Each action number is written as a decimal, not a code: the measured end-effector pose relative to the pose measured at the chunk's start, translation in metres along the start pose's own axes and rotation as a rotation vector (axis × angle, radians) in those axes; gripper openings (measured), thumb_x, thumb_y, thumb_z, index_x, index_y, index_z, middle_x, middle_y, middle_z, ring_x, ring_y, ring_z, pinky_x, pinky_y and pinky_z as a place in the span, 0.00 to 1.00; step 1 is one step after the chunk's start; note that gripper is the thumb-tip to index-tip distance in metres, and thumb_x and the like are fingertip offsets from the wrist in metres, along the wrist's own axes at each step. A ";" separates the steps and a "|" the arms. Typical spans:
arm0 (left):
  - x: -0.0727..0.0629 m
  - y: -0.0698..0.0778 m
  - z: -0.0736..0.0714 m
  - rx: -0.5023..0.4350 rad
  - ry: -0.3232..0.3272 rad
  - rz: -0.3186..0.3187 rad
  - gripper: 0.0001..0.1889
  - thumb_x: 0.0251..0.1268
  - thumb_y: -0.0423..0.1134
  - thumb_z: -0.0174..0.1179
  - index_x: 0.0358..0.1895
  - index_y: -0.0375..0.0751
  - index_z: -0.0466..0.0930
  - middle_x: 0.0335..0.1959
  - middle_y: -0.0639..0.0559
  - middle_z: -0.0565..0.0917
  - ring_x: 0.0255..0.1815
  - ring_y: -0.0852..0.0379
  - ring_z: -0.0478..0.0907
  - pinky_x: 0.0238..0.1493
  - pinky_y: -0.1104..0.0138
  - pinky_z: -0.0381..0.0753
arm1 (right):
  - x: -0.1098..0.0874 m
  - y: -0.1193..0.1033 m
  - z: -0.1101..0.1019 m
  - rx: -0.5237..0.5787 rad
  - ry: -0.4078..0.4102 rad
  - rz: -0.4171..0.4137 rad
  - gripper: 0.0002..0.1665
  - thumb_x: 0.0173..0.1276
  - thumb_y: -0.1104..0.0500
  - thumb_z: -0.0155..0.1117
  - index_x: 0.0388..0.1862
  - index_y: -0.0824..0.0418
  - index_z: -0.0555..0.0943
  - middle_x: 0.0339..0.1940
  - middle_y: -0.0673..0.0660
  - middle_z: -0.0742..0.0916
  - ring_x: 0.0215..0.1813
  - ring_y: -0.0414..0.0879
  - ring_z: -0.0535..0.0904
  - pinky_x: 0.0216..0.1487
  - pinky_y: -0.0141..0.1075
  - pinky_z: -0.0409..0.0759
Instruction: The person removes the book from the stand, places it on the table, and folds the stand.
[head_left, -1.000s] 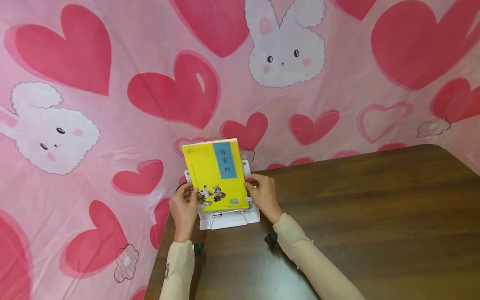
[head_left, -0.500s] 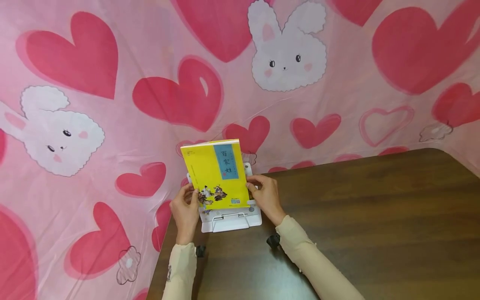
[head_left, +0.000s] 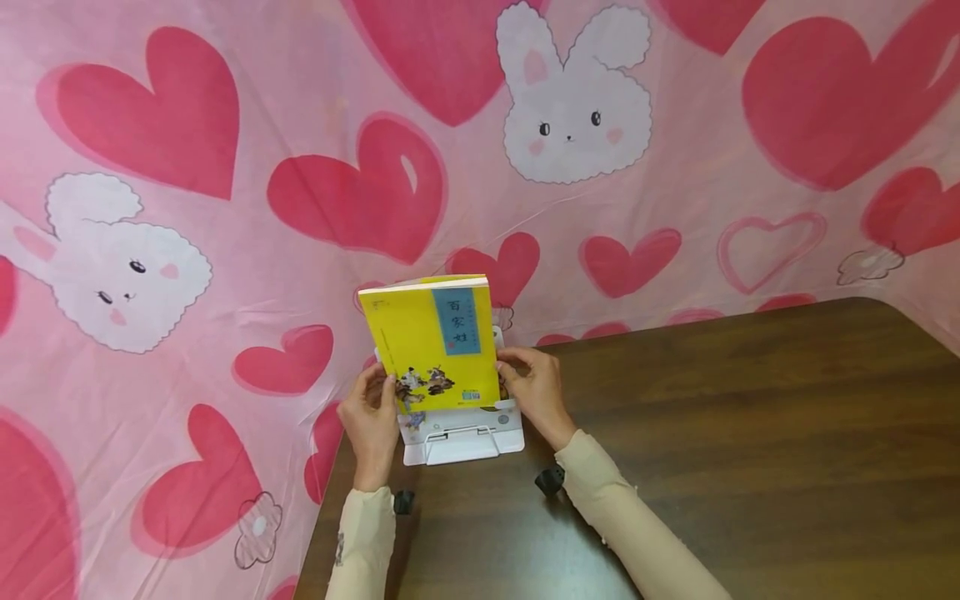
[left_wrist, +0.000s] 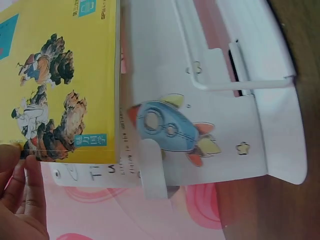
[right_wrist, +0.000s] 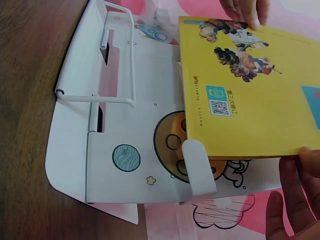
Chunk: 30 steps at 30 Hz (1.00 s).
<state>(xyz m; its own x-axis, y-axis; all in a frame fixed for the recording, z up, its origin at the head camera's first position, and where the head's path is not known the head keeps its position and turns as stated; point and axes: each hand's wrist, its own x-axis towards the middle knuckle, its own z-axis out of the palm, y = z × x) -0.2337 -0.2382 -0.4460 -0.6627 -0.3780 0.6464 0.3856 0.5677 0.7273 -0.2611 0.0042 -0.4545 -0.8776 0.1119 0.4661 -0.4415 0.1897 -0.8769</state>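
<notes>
A yellow book (head_left: 420, 350) with a blue title panel is held between both hands, in front of a white book stand (head_left: 462, 446). My left hand (head_left: 371, 425) pinches its left edge, thumb on the cover. At the opposite edge, my right hand (head_left: 536, 392) grips with the thumb on the front. In the right wrist view, the book's lower edge is apart from the stand's wire page holder (right_wrist: 132, 55), and a white side clip (right_wrist: 197, 167) lies by its corner. A blue rocket print (left_wrist: 167, 127) shows on the stand's panel in the left wrist view. The book hides the panel's upper part.
The stand rests on a dark wooden table (head_left: 712, 450), near its left end. Behind it hangs a pink cloth (head_left: 555, 208) with hearts and rabbits. Black wrist devices (head_left: 550, 481) sit under both forearms.
Both hands have raised the book slightly, and its lower edge has moved up away from the wire holder. More of the stand's printed panel shows beneath it. The book's top edge shows more.
</notes>
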 end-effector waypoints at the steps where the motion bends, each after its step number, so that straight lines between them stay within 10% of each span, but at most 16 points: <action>1: 0.000 0.002 0.000 -0.015 0.008 0.010 0.12 0.66 0.29 0.69 0.51 0.31 0.87 0.42 0.37 0.91 0.38 0.67 0.87 0.46 0.85 0.80 | 0.000 -0.001 -0.001 0.000 0.000 0.000 0.10 0.65 0.67 0.74 0.46 0.66 0.91 0.46 0.62 0.93 0.46 0.57 0.89 0.53 0.53 0.89; 14: 0.000 0.037 -0.005 -0.207 0.046 0.066 0.11 0.64 0.22 0.67 0.49 0.25 0.86 0.41 0.29 0.88 0.39 0.71 0.85 0.49 0.79 0.84 | 0.011 -0.008 -0.030 0.163 -0.145 -0.002 0.14 0.67 0.66 0.74 0.51 0.67 0.89 0.46 0.66 0.93 0.48 0.58 0.89 0.53 0.26 0.83; 30: -0.008 0.062 -0.002 -0.265 -0.108 0.105 0.11 0.58 0.21 0.72 0.45 0.28 0.88 0.37 0.33 0.88 0.39 0.70 0.85 0.40 0.79 0.85 | 0.007 -0.014 -0.085 0.142 -0.287 -0.017 0.11 0.68 0.68 0.72 0.49 0.67 0.87 0.46 0.65 0.91 0.46 0.42 0.84 0.54 0.29 0.84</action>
<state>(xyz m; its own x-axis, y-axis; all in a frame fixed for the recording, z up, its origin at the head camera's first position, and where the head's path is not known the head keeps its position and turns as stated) -0.2030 -0.2019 -0.4057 -0.6693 -0.2396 0.7033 0.6003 0.3832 0.7020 -0.2456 0.0851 -0.4286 -0.8779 -0.1739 0.4461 -0.4602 0.0493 -0.8864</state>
